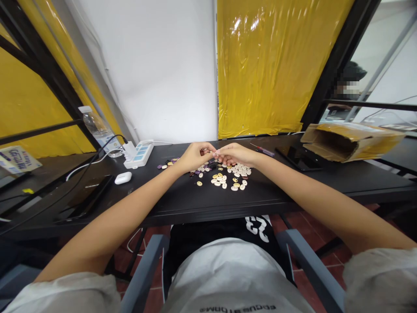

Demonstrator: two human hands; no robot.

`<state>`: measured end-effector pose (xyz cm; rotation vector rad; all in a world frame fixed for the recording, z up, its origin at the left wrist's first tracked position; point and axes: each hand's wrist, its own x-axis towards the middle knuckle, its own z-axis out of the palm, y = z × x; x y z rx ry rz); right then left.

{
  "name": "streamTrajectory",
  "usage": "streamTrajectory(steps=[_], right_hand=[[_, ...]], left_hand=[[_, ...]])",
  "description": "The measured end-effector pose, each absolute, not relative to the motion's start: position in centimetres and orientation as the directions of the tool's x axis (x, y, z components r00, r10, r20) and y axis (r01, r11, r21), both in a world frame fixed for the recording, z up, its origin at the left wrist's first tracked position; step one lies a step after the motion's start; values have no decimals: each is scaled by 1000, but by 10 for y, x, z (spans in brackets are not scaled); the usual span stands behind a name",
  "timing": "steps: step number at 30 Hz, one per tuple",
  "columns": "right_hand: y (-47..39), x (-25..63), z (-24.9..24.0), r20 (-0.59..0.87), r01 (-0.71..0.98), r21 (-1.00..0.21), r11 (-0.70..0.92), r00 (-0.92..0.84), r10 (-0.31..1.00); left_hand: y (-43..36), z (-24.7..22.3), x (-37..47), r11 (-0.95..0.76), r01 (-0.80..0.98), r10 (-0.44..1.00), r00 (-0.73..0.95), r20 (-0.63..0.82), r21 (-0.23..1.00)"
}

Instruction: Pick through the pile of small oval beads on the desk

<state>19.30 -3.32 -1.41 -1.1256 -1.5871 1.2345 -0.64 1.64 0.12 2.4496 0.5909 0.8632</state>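
My left hand (pixel 196 154) and my right hand (pixel 237 154) meet at their fingertips above the far part of the black table. Both are closed in a pinch, thumb against fingers. Whatever is between the fingertips is too small to make out. Below and around them lie many small flat oval pieces, button-like and with dark marks. A cream cluster (pixel 240 169) spreads under my right hand. Some cream and yellow pieces (pixel 219 180) lie closer to me, with one yellow piece (pixel 200 183) apart. Purple and dark pieces (pixel 167 163) are left of my left hand, partly covered by it.
To the left are a white earbud case (pixel 123 178), a power strip (pixel 139 154), a bottle (pixel 97 126) and a dark phone-like slab (pixel 86 196). At right are a screwdriver (pixel 265 151), a black phone (pixel 297 157) and an open cardboard box (pixel 350 141). The table edge (pixel 221 211) is near my lap.
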Motion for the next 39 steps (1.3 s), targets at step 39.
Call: streamTrajectory(steps=[39], right_hand=[[-31,195,-12,53,74,-996,58,-66,996]], left_hand=[[27,-11,0,-534,236,671,703,237,812]])
